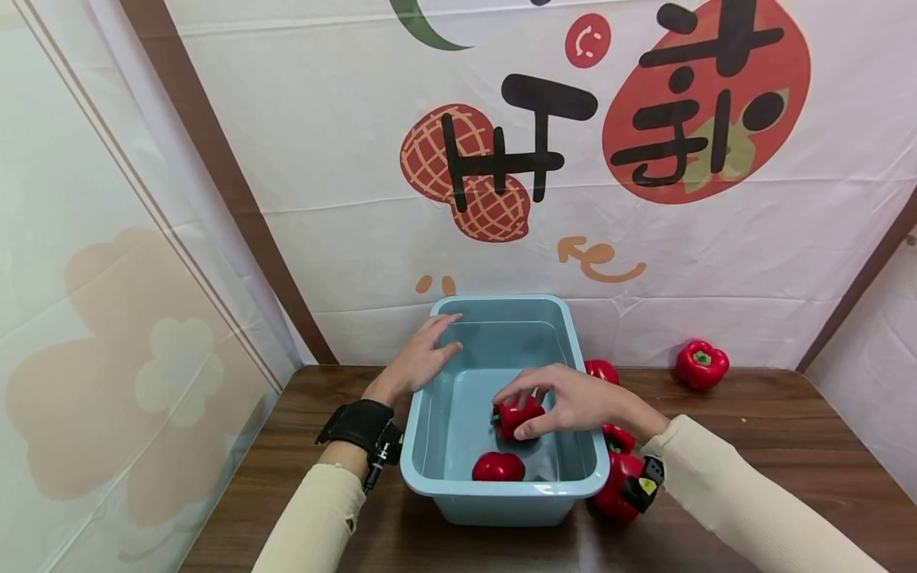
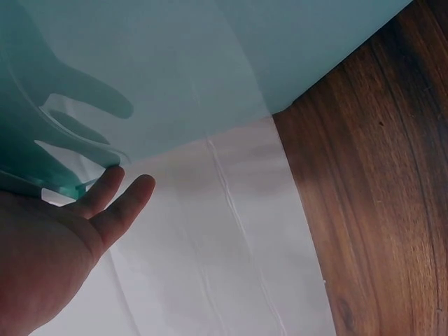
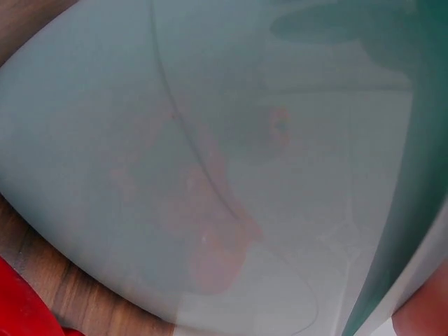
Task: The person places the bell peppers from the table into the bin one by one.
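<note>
A light blue plastic basin (image 1: 505, 488) stands on the table. Inside it, my right hand (image 1: 573, 398) reaches over a red bell pepper (image 1: 514, 420) with a green stem, fingers curved over its top and thumb at its near side. Another red bell pepper (image 1: 497, 467) lies in the basin near the front wall. My left hand (image 1: 419, 358) is at the basin's left rim, its fingers extended and holding nothing. In the left wrist view two fingers (image 2: 126, 210) show beside the translucent wall. The right wrist view shows mostly the basin's wall (image 3: 84, 140).
Right of the basin, several red bell peppers (image 1: 602, 371) stand close to its wall, partly hidden by my right arm. A separate bell pepper (image 1: 702, 364) sits at the table's back edge. A printed cloth (image 1: 358, 263) hangs behind the wooden table (image 1: 759, 446).
</note>
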`<state>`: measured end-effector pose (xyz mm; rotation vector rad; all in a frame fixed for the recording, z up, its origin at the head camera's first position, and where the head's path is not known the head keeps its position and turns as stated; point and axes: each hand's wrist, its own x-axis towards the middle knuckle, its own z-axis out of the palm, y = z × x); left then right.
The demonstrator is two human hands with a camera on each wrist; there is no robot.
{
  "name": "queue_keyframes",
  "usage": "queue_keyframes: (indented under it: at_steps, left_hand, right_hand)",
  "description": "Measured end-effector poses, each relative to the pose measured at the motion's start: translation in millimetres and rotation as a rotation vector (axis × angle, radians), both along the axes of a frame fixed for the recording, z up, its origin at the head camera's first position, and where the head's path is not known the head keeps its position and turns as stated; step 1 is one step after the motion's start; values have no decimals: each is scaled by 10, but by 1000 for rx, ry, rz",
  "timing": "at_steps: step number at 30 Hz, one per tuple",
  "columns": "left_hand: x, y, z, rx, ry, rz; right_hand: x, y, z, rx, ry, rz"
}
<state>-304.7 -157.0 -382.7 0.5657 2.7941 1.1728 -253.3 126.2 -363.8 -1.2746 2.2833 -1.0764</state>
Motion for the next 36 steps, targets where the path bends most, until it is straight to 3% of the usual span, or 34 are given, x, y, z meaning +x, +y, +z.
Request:
queue_keyframes:
  at_steps: [10,18,30,36]
  left_hand:
    - [13,1,-19,-3,3,13]
    - [17,-13,-22,5,3,9]
    - [18,9,-17,-1,10,3]
    - [5,7,-13,4,17,4]
  right_hand:
    - [4,33,-49,-101,-13,-13]
    - [18,50,-63,-184,-7,-95]
    - [38,135,-31,-338,106,-161]
    - [27,316,33,-444,48,-205]
